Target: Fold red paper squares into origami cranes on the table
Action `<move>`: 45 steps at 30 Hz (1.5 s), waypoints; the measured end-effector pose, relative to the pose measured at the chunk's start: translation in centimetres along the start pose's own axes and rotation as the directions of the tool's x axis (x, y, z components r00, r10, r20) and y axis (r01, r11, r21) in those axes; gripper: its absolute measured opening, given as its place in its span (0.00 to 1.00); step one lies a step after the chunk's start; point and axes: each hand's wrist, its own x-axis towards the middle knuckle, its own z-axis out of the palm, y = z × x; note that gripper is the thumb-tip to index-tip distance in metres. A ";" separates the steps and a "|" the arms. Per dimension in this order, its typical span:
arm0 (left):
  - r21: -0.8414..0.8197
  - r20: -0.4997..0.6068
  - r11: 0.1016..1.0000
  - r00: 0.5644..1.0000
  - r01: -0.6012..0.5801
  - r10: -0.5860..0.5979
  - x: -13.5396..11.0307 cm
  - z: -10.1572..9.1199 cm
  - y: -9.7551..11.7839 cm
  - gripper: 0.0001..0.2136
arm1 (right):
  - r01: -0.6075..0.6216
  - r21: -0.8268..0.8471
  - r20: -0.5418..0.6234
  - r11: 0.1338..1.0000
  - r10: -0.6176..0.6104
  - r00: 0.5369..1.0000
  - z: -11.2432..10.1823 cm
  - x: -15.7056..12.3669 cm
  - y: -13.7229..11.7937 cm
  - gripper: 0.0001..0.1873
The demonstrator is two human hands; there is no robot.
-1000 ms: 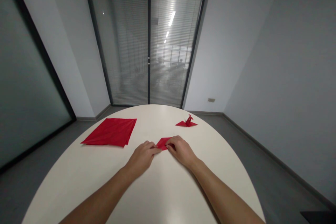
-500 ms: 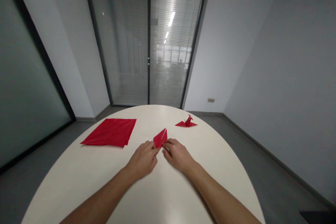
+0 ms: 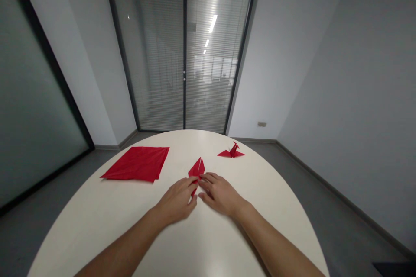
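A small piece of folded red paper (image 3: 196,168) lies on the table, its far half pointed with a slit down the middle. My left hand (image 3: 178,199) has its fingers across the near part of this paper, the thumb lower down beside a narrow red tip. From the other side, my right hand (image 3: 221,192) presses its fingertips on the paper's right edge, with its thumb lower and a little apart. Fingers of both hands hide the middle of the paper. Beyond my right hand stands a finished red origami crane (image 3: 233,151) with spread wings.
A stack of red paper sheets (image 3: 136,163) lies at the left of the round white table (image 3: 208,242). Past the far table edge are a glass door with blinds (image 3: 185,52) and a grey wall with a socket (image 3: 261,124).
The folded paper has turned slightly and shifted left and nearer, so a narrow tip now shows below my left fingers. My left fingers have stretched further over it; the crane and stack stay put.
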 end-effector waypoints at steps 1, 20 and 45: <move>0.001 0.006 1.000 1.000 0.006 -0.006 0.0 -0.1 0.1 0.20 | 0.017 0.017 0.002 1.000 -0.017 1.000 0.0 0.0 0.1 0.22; -0.210 0.097 0.973 0.989 -0.093 0.115 -0.4 -1.8 -2.6 0.21 | 0.070 0.145 0.024 0.987 -0.074 0.997 0.1 -0.4 1.6 0.27; -0.144 0.149 0.971 0.966 -0.191 0.212 -0.4 -2.0 -1.5 0.21 | 0.039 0.241 -0.085 0.970 -0.019 0.996 1.4 -0.2 2.6 0.20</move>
